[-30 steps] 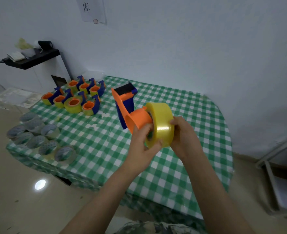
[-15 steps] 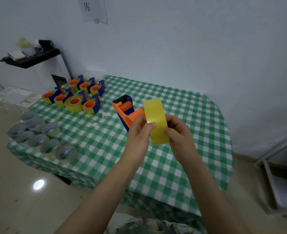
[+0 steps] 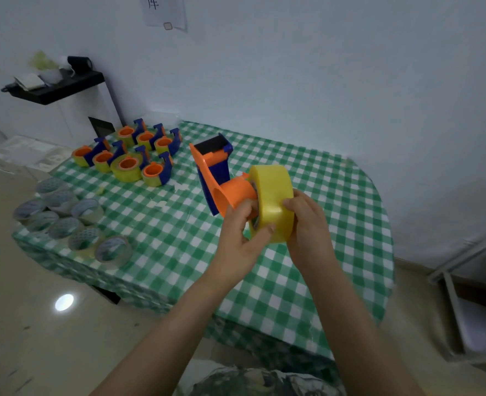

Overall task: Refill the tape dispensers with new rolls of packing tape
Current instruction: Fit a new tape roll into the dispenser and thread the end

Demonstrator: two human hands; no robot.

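Above the green-checked counter, my left hand grips the orange dispenser; my right hand holds the yellow tape roll at its hub.

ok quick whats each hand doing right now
Left hand: grips the orange hub of the orange-and-blue plastic tape dispenser, thumb against the roll.
Right hand: holds the yellow roll of packing tape on that hub.
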